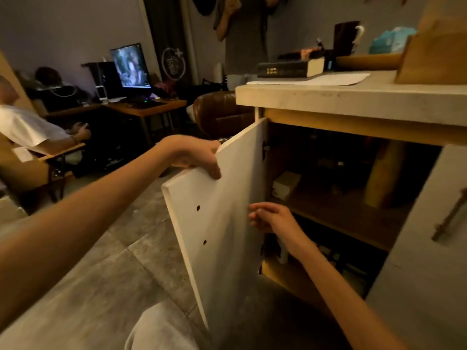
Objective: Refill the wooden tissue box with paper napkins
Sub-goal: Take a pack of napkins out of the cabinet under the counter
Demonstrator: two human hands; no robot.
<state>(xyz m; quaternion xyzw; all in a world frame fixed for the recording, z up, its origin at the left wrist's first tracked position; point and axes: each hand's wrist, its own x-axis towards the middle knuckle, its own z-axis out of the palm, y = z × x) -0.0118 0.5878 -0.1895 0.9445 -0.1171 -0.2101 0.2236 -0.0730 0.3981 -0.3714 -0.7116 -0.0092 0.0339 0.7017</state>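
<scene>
Early stage, no napkins out yet. Left hand (199,157) grips cupboard door (222,223) top edge; right hand (273,218), loosely curled, empty, at 3 o'clock of door.

The cabinet door (222,223) was plain white with two small dark holes. The surface (353,97) above it was pale mottled grey over a warm yellow-brown wooden frame. The floor (113,261) showed grey tiles with darker seams. A black book (285,68) carried gold lettering on its spine. The tissue pack (389,40) was teal, and the wooden box (434,46) honey-brown.
</scene>
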